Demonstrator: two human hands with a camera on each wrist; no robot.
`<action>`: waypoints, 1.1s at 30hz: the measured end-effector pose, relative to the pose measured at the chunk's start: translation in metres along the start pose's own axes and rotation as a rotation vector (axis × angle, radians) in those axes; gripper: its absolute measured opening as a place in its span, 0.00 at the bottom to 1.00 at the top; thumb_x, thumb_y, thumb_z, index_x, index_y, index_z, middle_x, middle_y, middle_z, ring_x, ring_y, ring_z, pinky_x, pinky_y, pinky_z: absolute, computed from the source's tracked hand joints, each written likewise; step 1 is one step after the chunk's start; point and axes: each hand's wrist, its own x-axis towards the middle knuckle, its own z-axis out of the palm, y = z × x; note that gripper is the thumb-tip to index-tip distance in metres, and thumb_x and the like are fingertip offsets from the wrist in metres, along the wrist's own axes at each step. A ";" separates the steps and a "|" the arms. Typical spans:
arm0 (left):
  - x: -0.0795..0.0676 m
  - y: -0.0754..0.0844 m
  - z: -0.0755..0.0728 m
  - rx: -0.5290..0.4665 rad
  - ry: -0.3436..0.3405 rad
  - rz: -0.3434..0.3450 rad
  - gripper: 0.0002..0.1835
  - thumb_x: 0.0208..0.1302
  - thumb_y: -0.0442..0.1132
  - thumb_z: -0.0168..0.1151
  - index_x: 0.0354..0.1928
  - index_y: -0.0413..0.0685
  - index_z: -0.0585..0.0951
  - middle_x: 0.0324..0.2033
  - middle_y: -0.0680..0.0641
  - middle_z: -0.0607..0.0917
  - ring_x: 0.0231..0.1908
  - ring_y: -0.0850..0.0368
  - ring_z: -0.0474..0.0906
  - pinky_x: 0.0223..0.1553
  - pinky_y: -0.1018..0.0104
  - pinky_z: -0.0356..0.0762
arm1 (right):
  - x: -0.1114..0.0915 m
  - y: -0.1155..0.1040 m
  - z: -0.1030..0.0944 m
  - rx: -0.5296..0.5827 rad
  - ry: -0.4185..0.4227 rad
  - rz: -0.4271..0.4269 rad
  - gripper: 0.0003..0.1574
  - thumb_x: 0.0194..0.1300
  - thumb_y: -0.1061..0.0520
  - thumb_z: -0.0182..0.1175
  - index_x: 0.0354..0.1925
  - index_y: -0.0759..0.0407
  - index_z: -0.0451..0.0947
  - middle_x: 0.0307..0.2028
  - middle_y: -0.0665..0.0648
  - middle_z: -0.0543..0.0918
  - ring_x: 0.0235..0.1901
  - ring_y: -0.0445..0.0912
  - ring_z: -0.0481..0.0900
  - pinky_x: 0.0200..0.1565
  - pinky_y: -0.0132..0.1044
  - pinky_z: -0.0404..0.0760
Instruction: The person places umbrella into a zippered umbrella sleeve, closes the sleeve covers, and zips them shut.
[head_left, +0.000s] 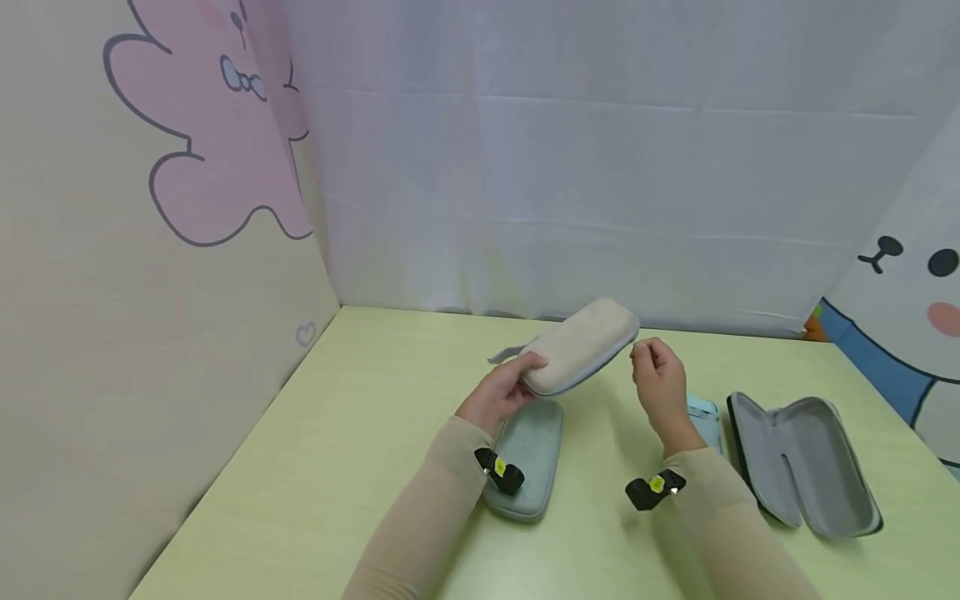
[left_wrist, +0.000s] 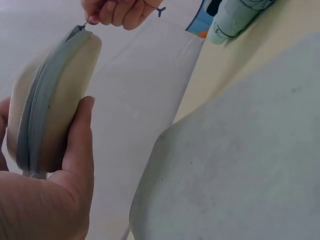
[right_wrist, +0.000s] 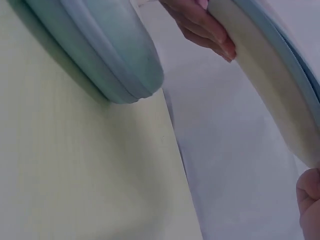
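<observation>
A cream zip case with a grey-blue zipper band is held tilted above the table. My left hand grips its near end, thumb on one broad face and fingers round the other. A grey strap sticks out at that end. At the far end, my right hand pinches the small zipper pull between thumb and curled fingers. In the right wrist view, part of the zipper seam shows a dark gap. Below my left wrist, a grey-green zip case lies on the table, partly hidden by the forearm.
On the right, a grey case lies spread open, its lining upward. Beside it, a light blue item is partly hidden by my right wrist. A white curtain hangs behind the table, and a printed wall panel stands left.
</observation>
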 end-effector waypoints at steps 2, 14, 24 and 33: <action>-0.001 0.000 -0.001 0.043 -0.023 -0.003 0.22 0.55 0.36 0.62 0.53 0.36 0.72 0.35 0.45 0.79 0.32 0.57 0.77 0.30 0.69 0.75 | 0.004 -0.001 -0.002 0.037 -0.012 0.030 0.15 0.69 0.59 0.47 0.27 0.67 0.69 0.15 0.50 0.66 0.14 0.37 0.61 0.16 0.29 0.60; 0.001 -0.003 0.007 -0.078 0.205 0.022 0.21 0.46 0.35 0.68 0.45 0.35 0.78 0.29 0.46 0.82 0.27 0.59 0.79 0.28 0.70 0.77 | 0.001 0.002 0.000 -0.063 -0.052 0.052 0.14 0.69 0.59 0.48 0.30 0.69 0.71 0.17 0.49 0.67 0.16 0.38 0.63 0.18 0.29 0.62; 0.001 -0.004 0.012 -0.115 0.238 0.027 0.20 0.45 0.35 0.69 0.43 0.38 0.80 0.29 0.47 0.82 0.26 0.59 0.78 0.27 0.70 0.77 | -0.004 0.000 0.004 -0.244 -0.063 -0.061 0.13 0.68 0.60 0.48 0.28 0.63 0.72 0.19 0.53 0.67 0.18 0.40 0.64 0.21 0.32 0.63; 0.001 -0.003 0.018 -0.168 0.238 0.023 0.18 0.45 0.36 0.69 0.41 0.38 0.79 0.27 0.47 0.81 0.25 0.60 0.77 0.25 0.72 0.75 | -0.010 -0.005 0.011 -0.264 -0.097 -0.144 0.12 0.67 0.61 0.49 0.27 0.63 0.73 0.18 0.53 0.68 0.18 0.41 0.64 0.21 0.31 0.63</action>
